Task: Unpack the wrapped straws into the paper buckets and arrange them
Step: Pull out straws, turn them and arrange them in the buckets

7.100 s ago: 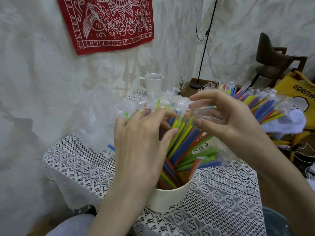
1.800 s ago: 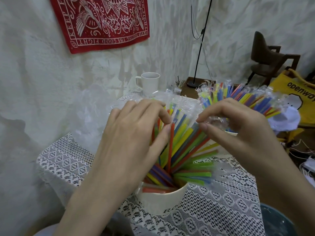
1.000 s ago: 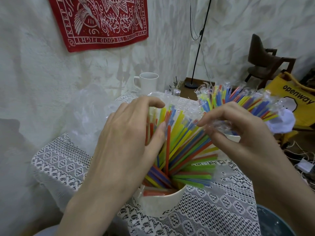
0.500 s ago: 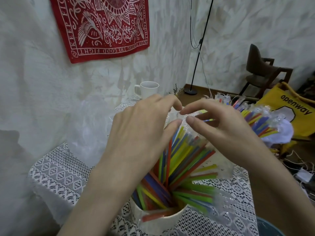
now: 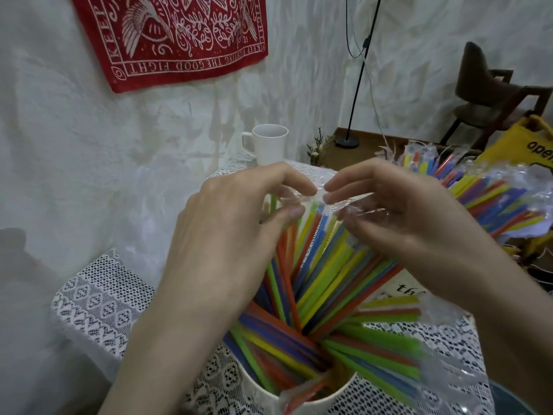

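A white paper bucket at the bottom centre is crammed with coloured straws in clear plastic wrappers, fanning up and to the right. My left hand and my right hand meet above the bucket. Both pinch the crinkled clear wrapper tops of the upright straws between thumb and fingers. A second paper bucket with black lettering shows behind my right wrist, and its wrapped straws fan out at the right.
A white lace cloth covers the small table. A white mug stands at the table's far edge by the wall. A dark chair, a yellow bag and a black lamp stand lie beyond on the right.
My hands rose from spreading the straws and came together over the bucket, fingertips now almost touching on the wrapper tops. The view has tipped down and closer.
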